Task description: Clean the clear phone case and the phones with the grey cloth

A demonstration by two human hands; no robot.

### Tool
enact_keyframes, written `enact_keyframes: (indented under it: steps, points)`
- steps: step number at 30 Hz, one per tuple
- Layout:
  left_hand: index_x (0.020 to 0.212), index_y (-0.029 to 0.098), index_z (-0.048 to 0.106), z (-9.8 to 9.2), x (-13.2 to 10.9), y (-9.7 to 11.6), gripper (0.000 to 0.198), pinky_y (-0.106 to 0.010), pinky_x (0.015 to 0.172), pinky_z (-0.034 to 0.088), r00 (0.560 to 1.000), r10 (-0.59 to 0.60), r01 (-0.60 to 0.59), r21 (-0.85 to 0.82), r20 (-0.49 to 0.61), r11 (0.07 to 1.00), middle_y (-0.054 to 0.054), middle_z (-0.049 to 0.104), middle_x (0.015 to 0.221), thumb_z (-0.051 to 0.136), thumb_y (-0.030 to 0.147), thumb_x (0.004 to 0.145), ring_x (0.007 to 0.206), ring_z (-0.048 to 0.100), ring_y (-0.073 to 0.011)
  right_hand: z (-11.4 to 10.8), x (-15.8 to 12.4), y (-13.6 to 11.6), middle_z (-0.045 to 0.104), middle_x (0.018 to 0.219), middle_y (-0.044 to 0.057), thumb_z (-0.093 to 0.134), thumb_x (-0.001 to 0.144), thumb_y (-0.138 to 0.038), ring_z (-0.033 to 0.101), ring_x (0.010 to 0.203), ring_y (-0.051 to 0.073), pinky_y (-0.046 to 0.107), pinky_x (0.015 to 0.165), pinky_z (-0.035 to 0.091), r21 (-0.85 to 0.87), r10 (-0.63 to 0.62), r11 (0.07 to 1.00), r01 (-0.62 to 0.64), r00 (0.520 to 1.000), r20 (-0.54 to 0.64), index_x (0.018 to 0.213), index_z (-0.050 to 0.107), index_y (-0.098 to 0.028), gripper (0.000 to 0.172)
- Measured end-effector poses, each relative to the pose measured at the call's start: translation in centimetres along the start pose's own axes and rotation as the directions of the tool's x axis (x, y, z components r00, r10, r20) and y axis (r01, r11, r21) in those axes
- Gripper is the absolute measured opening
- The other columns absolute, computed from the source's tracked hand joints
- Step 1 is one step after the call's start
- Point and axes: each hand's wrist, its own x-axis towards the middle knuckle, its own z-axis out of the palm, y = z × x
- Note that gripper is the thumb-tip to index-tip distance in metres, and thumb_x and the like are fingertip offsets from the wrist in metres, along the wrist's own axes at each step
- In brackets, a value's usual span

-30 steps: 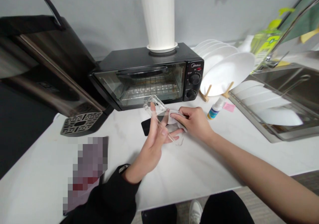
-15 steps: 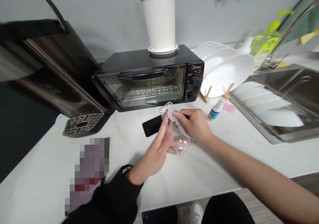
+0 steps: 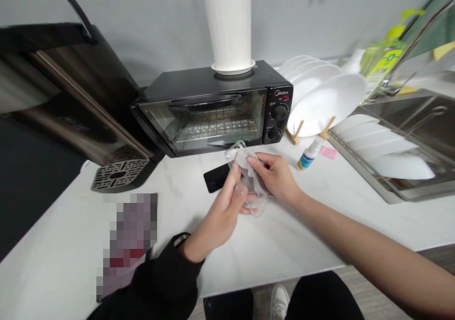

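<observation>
My left hand [image 3: 222,211] grips a clear phone case [image 3: 256,207] from the left side, holding it just above the white counter. My right hand [image 3: 275,177] pinches a small white wipe [image 3: 243,161] and presses it against the case. Both hands meet in front of the black toaster oven [image 3: 213,109]. A black phone [image 3: 216,177] lies flat on the counter just behind my left fingers. A small white spray bottle [image 3: 308,153] lies on its side to the right of my right hand.
A tall white utensil holder [image 3: 229,26] stands on the oven. White plates [image 3: 323,102] lean in a wooden rack; more lie in the steel sink [image 3: 401,135] at right. A pink note [image 3: 327,152], a black coffee machine [image 3: 71,102] and a blurred flat item [image 3: 130,234] sit around.
The clear case has come down from a raised tilt to lower between my hands, and my right hand has slid the wipe up along it. The phone behind is more exposed.
</observation>
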Motion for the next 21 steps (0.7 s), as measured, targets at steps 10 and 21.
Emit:
enact_keyframes:
  steps: [10, 21]
  points:
    - [0.165, 0.046, 0.006, 0.1, -0.2, 0.8, 0.076, -0.034, 0.085, 0.068, 0.987, 0.125, -0.117, 0.084, -0.104, 0.990, -0.003, 0.013, 0.177, 0.052, 0.044, 0.105, 0.111, 0.068, -0.0193, -0.2, 0.0, -0.8, 0.061, 0.074, 0.000, 0.052, 0.100, -0.059, 0.055, 0.069, 0.016, 0.028, 0.063, 0.044, 0.075, -0.057, 0.996, 0.043, 0.979, 0.194, 0.092, 0.068, -0.019, 0.044]
    - [0.164, 0.046, 0.021, -0.2, 0.4, 0.5, 0.068, -0.029, 0.072, 0.068, 0.990, 0.075, -0.068, 0.062, -0.117, 0.996, -0.004, 0.016, 0.176, 0.052, 0.045, 0.104, 0.102, 0.075, -0.0188, -0.5, -0.1, -1.0, 0.065, 0.082, 0.002, 0.044, 0.105, -0.055, 0.056, 0.077, 0.017, 0.029, 0.074, 0.046, 0.003, -0.093, 0.996, 0.093, 0.993, 0.079, 0.088, 0.067, -0.018, 0.047]
